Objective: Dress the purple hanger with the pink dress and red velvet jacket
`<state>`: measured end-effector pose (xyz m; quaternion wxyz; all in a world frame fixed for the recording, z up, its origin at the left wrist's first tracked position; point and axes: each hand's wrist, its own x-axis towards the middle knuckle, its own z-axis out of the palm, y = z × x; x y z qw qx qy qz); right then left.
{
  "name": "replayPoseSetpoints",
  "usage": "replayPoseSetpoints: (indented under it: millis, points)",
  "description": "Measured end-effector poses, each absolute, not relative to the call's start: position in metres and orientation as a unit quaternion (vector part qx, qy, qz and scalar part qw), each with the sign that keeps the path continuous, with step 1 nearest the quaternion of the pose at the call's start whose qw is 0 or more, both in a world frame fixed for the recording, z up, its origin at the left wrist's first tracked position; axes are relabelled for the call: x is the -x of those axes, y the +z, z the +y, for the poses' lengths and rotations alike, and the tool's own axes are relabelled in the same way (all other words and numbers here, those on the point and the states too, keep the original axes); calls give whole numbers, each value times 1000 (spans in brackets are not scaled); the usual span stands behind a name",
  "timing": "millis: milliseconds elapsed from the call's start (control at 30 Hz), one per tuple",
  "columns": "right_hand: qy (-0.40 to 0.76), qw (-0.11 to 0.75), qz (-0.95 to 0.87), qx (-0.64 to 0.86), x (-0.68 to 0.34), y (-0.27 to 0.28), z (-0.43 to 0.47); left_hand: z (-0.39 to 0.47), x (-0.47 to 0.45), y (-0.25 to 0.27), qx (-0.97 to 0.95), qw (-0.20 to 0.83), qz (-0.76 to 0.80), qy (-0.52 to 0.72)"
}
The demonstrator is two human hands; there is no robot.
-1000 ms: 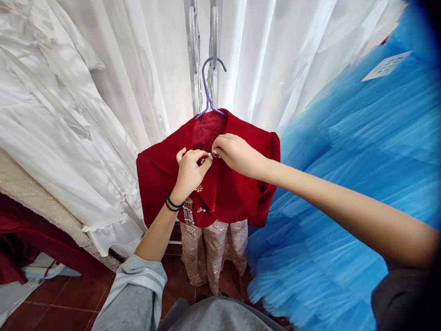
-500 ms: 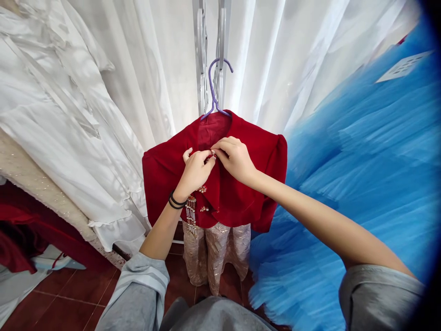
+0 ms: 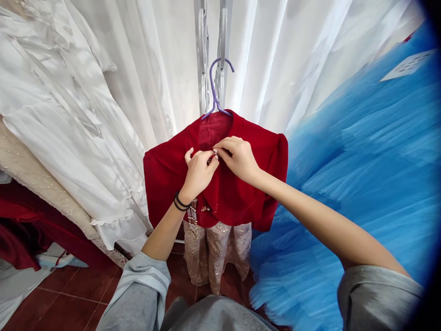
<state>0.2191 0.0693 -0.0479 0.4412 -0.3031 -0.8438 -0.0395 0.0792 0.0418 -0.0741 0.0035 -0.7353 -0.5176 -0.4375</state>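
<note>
A short red jacket hangs from a purple hanger in front of me. My left hand pinches the upper front edge, thumb against fingers, with its little finger raised. Right beside it, my right hand pinches at the same spot, and the two sets of fingertips meet. A small shiny fastener shows in part between them; its exact shape is hidden. Lower on the front sits a beaded clasp. A beaded tassel dangles near my left wrist.
Silvery-pink shiny fabric hangs below the jacket. White garments hang at left, and a wide blue tulle dress fills the right. Behind are white curtains and a grey metal rack. Dark red tiles cover the floor.
Both hands stay pinched at the jacket front and have shifted very slightly to the right. My left wrist has tilted a little, and the upper beaded clasp is now covered.
</note>
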Motion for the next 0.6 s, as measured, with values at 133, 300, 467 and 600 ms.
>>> replayPoseSetpoints:
  millis: [133,300,467,600]
  points:
    - [-32,403,-876,263,-228,-38,69,44,-81,-78,730,36,-518,-444]
    - [-82,274,-932,223,-241,-21,64,41,-80,-79,743,83,-511,-425]
    - [-207,170,-922,279,-235,-16,49,40,-78,-80,757,111,-506,-399]
    - [-271,141,-903,301,-229,-21,43,42,-75,-81,764,100,-503,-392]
